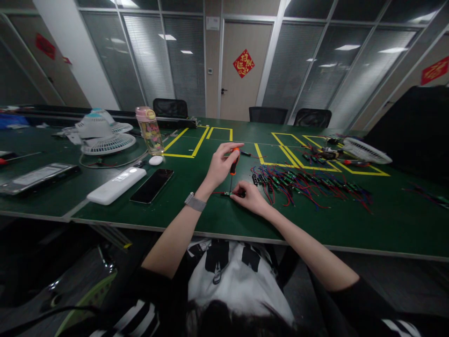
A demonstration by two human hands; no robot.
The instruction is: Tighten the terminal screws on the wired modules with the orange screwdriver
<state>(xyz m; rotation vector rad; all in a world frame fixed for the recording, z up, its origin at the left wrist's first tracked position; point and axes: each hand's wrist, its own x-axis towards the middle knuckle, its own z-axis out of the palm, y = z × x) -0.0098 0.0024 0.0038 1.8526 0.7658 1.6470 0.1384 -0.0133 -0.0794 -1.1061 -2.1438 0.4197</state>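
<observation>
My left hand (220, 164) is closed round an orange-and-black screwdriver (234, 164), held upright with its tip down on a small wired part (229, 193) on the green table (196, 206). My right hand (250, 197) pinches that part and presses it to the table top. A watch sits on my left wrist. Just right of my hands lies a spread of several small green parts with red, blue and black wires (308, 183).
Left of my hands lie a black phone (152, 186), a white power bank (116, 185), a white mouse-like object (155, 160), a pink-lidded bottle (149, 131) and white fans (101, 133). Another fan (366, 150) lies far right. Yellow tape boxes (196, 145) mark the table.
</observation>
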